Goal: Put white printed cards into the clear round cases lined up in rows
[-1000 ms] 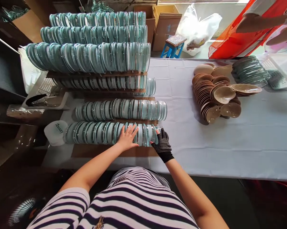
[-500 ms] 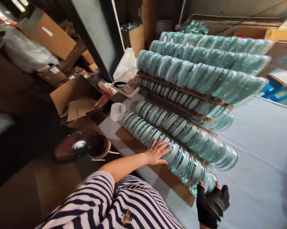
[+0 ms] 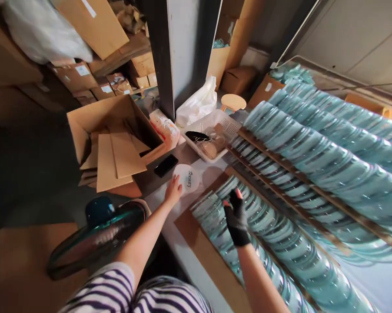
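My bare left hand (image 3: 174,191) is at the near left edge of a round white disc or stack of discs (image 3: 187,179) with dark printed lettering. Its fingers are bent together against that edge, seemingly pinching it. My right hand (image 3: 237,215), in a black glove with bare fingertips, is over the front row of clear teal glass dishes (image 3: 212,219). Thumb and forefinger are apart there, with nothing seen between them; whether they touch the glass is unclear. The dishes stand on edge, packed close together on a cardboard sheet (image 3: 196,234).
More glass rows (image 3: 313,143) are stacked on boards at the right. A white basket (image 3: 202,154) with small items sits behind the disc, near a black phone (image 3: 166,165). An open carton (image 3: 81,119) holds cardboard pieces at the left. A dark glass vessel (image 3: 98,243) stands below it.
The view has swung left. My left hand has left the middle of the front row for the white disc. My right hand has moved from the near end of that row toward its far end.
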Motion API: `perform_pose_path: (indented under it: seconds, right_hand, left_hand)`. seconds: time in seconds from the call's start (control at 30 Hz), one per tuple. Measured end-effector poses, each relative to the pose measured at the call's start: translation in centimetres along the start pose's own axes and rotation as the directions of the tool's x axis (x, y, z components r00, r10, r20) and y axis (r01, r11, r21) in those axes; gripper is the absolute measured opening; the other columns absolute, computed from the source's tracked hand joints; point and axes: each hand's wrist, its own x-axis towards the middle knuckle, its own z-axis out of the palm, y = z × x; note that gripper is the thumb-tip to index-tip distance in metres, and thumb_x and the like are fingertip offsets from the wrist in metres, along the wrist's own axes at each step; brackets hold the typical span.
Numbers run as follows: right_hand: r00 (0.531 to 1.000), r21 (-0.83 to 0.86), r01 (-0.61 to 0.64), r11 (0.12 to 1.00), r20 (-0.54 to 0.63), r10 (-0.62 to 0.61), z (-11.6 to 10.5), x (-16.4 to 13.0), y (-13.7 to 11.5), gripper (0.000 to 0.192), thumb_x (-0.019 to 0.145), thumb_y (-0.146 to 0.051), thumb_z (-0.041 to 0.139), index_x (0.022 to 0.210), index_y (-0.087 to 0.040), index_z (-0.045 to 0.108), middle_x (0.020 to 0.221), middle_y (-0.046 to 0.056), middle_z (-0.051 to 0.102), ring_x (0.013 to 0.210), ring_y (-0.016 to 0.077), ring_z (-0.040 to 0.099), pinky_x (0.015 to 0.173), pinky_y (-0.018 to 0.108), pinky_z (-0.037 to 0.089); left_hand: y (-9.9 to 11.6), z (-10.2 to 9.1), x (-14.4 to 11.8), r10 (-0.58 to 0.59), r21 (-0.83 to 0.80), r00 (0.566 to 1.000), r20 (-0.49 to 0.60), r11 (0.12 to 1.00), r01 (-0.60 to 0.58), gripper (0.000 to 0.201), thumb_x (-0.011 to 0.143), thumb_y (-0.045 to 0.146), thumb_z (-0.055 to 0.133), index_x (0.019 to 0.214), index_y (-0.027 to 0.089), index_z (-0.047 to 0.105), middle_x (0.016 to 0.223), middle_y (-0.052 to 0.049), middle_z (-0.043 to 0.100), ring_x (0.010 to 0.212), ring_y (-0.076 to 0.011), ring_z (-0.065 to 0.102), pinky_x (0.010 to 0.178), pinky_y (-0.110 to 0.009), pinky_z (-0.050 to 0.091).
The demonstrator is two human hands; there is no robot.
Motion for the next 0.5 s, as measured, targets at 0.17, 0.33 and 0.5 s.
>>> perform_pose_path:
  seconds: [0.17, 0.33, 0.5]
  right_hand:
    - [0.794, 0.062, -0.562, 0.824, 0.317, 0.518, 12.2, 10.8, 0.7, 0.073, 0.07, -0.04, 0.071, 0.134, -0.017, 0.044, 0.128, 0.021, 0.06, 0.113, 0.0281, 0.062, 0.091, 0.05, 0.053]
    - [0.575, 0.002, -0.732, 0.681, 0.538, 0.617, 13.7, 12.6, 1.5, 0.045, 0.066, -0.043, 0.075, 0.098, -0.015, 0.062, 0.079, 0.011, 0.072, 0.07, 0.024, 0.068, 0.062, 0.043, 0.058]
    - [0.584, 0.092, -0.712, 0.696, 0.627, 0.515, 12.6, 12.4, 0.7, 0.043, 0.064, -0.047, 0.076, 0.088, -0.013, 0.065, 0.075, 0.01, 0.072, 0.068, 0.0224, 0.067, 0.067, 0.04, 0.058]
  left_hand:
    - [0.0, 1.8, -0.9, 0.079, 0.07, 0.987, 0.136, 0.994, -0.089, 0.055, 0.087, 0.014, 0.044, 0.142, 0.013, 0.046, 0.152, -0.018, 0.043, 0.146, -0.0298, 0.033, 0.118, -0.058, 0.024]
    - [0.4, 1.5, -1.7, 0.174, 0.058, 0.949, 0.263, 0.979, -0.196, 0.058, 0.088, 0.014, 0.042, 0.146, 0.016, 0.042, 0.154, -0.016, 0.04, 0.147, -0.0293, 0.03, 0.119, -0.058, 0.024]
    - [0.2, 1.2, -1.4, 0.17, -0.136, 0.956, 0.24, 0.981, -0.141, 0.063, 0.088, 0.012, 0.042, 0.15, 0.015, 0.032, 0.155, -0.017, 0.039, 0.147, -0.0284, 0.03, 0.119, -0.056, 0.024]
